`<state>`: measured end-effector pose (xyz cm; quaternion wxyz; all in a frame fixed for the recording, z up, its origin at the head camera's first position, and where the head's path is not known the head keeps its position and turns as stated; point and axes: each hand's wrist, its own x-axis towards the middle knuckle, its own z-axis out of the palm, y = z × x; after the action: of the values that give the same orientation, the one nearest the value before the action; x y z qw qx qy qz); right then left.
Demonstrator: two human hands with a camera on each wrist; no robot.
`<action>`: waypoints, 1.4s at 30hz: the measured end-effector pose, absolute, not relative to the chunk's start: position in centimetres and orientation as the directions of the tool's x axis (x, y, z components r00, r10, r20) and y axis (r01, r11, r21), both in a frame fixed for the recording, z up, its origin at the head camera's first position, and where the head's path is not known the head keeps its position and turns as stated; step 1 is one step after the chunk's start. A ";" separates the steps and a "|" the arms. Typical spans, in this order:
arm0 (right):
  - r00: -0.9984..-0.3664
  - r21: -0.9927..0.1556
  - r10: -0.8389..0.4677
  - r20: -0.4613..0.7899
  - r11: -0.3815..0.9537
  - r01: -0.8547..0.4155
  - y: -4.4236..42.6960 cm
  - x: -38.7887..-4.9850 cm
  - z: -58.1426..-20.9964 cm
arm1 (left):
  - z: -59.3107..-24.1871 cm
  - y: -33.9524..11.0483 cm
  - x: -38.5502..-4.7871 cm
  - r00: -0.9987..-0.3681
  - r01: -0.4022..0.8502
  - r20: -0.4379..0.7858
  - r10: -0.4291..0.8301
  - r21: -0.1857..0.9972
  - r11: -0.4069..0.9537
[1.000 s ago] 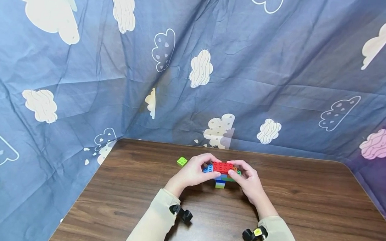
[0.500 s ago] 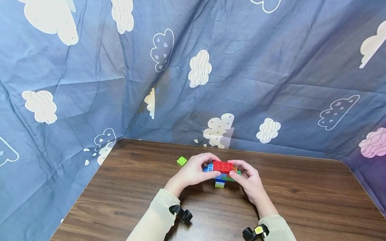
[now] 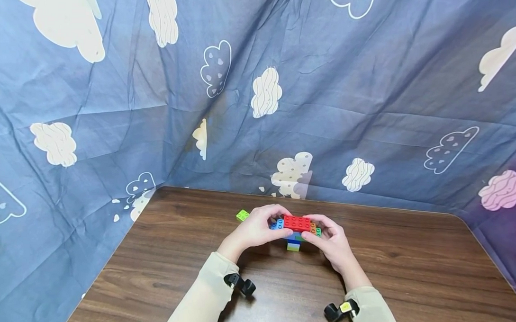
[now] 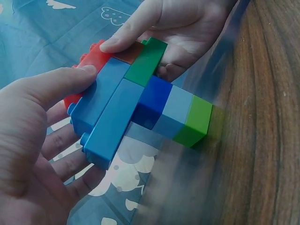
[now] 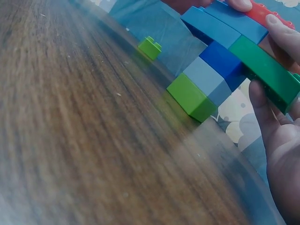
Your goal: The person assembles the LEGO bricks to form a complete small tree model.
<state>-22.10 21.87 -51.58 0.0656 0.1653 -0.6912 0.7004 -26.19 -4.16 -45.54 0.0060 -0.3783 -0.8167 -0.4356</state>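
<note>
A stacked toy brick build stands on the table, between both hands. Its top is a long red brick [image 3: 297,222]. Under that lie blue bricks [image 4: 112,119], an orange brick [image 4: 128,53] and a green brick [image 4: 146,62]. The narrow column below goes from a dark blue brick [image 4: 153,101] through a pale blue one to a lime brick [image 4: 194,121] at the foot. My left hand [image 3: 259,227] grips the left side, thumb in front and fingers behind. My right hand [image 3: 333,239] holds the right side, its thumb tip on the red brick's front.
A loose lime brick [image 3: 242,215] lies on the wooden table [image 3: 173,253], just left of and behind my left hand. A blue cloth with cloud prints [image 3: 319,116] hangs along the table's back and sides.
The right thumb has shifted slightly left and down along the red brick's front, baring more of the orange brick. The left hand keeps its grip, and the build stays almost in place.
</note>
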 end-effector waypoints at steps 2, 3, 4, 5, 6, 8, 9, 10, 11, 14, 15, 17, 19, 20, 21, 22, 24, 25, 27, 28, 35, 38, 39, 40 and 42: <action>-0.937 -0.946 -0.137 0.323 -0.035 -0.321 21.9 -22.1 -51.6 | -45.4 -4.2 -26.2 -0.714 0.624 0.337 0.614 0.704 0.339; -0.937 -0.946 -0.136 0.323 -0.037 -0.321 21.9 -22.1 -51.6 | -45.4 -4.2 -26.2 -0.714 0.624 0.335 0.615 0.703 0.341; -0.935 -0.946 -0.141 0.325 -0.037 -0.323 22.0 -22.1 -51.6 | -45.4 -4.2 -26.2 -0.715 0.624 0.333 0.615 0.701 0.346; -0.934 -0.945 -0.143 0.326 -0.038 -0.324 22.0 -22.1 -51.6 | -45.4 -4.3 -26.1 -0.715 0.623 0.330 0.616 0.700 0.349; -0.934 -0.945 -0.146 0.327 -0.041 -0.324 22.0 -22.1 -51.6 | -45.3 -4.3 -26.1 -0.715 0.623 0.328 0.617 0.699 0.350; -0.933 -0.945 -0.151 0.327 -0.045 -0.324 22.0 -22.1 -51.7 | -45.3 -4.4 -26.2 -0.714 0.625 0.328 0.618 0.697 0.353; -0.933 -0.945 -0.152 0.326 -0.048 -0.323 22.0 -22.1 -51.7 | -45.3 -4.5 -26.2 -0.714 0.626 0.329 0.618 0.695 0.353; -0.932 -0.945 -0.154 0.327 -0.048 -0.323 22.0 -22.1 -51.7 | -45.2 -4.5 -26.2 -0.713 0.626 0.330 0.618 0.696 0.351; -0.933 -0.945 -0.154 0.326 -0.050 -0.322 22.0 -22.1 -51.6 | -45.2 -4.6 -26.2 -0.713 0.626 0.332 0.618 0.699 0.347; -0.934 -0.947 -0.154 0.323 -0.050 -0.319 22.0 -22.1 -51.6 | -45.0 -4.9 -26.2 -0.717 0.621 0.338 0.609 0.706 0.340; -0.936 -0.948 -0.153 0.318 -0.049 -0.314 22.0 -22.1 -51.6 | -44.9 -5.0 -26.2 -0.721 0.619 0.341 0.604 0.709 0.339; -0.936 -0.949 -0.153 0.316 -0.049 -0.312 22.0 -22.1 -51.6 | -44.6 -5.3 -26.3 -0.723 0.619 0.350 0.596 0.711 0.333; -0.937 -0.950 -0.153 0.313 -0.051 -0.308 21.9 -22.1 -51.6 | -44.4 -5.6 -26.3 -0.726 0.617 0.361 0.585 0.717 0.324; -0.938 -0.950 -0.152 0.311 -0.052 -0.307 21.9 -22.0 -51.6 | -44.3 -5.8 -26.3 -0.729 0.616 0.367 0.578 0.719 0.320; -0.939 -0.951 -0.151 0.311 -0.051 -0.306 21.9 -22.0 -51.6 | -44.2 -5.9 -26.4 -0.731 0.617 0.375 0.570 0.720 0.318; -0.938 -0.950 -0.150 0.313 -0.051 -0.308 21.9 -22.0 -51.6 | -44.1 -6.1 -26.4 -0.733 0.617 0.382 0.563 0.721 0.315; -0.940 -0.951 -0.146 0.310 -0.047 -0.306 21.9 -22.0 -51.5 | -43.9 -6.5 -26.5 -0.742 0.613 0.395 0.541 0.726 0.311; -0.940 -0.951 -0.145 0.309 -0.045 -0.305 21.9 -22.0 -51.5 | -43.8 -6.7 -26.5 -0.748 0.612 0.401 0.529 0.726 0.314; -0.940 -0.951 -0.144 0.309 -0.042 -0.306 21.9 -22.0 -51.5 | -43.7 -7.1 -26.6 -0.759 0.607 0.412 0.505 0.728 0.318; -0.940 -0.951 -0.146 0.309 -0.042 -0.307 21.9 -22.0 -51.5 | -43.6 -7.3 -26.7 -0.765 0.601 0.415 0.492 0.733 0.317; -0.937 -0.950 -0.156 0.311 -0.044 -0.308 22.0 -22.0 -51.5 | -43.3 -8.9 -27.1 -0.812 0.563 0.418 0.407 0.745 0.359; -0.939 -0.951 -0.156 0.308 -0.039 -0.306 22.0 -22.1 -51.5 | -43.4 -9.6 -27.4 -0.821 0.554 0.412 0.395 0.744 0.374; -0.939 -0.952 -0.155 0.307 -0.037 -0.305 22.0 -22.1 -51.5 | -43.4 -9.9 -27.5 -0.825 0.549 0.406 0.394 0.743 0.383; -0.940 -0.952 -0.154 0.305 -0.036 -0.304 22.0 -22.1 -51.5 | -43.5 -10.1 -27.6 -0.829 0.542 0.397 0.393 0.743 0.392; -0.941 -0.953 -0.151 0.303 -0.032 -0.301 22.0 -22.1 -51.6 | -43.6 -10.5 -27.8 -0.836 0.531 0.380 0.396 0.742 0.409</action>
<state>-22.11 22.03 -51.55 0.0538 0.1630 -0.6936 0.6996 -27.81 -10.50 -43.63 0.0723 -0.2769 -0.8363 -0.4676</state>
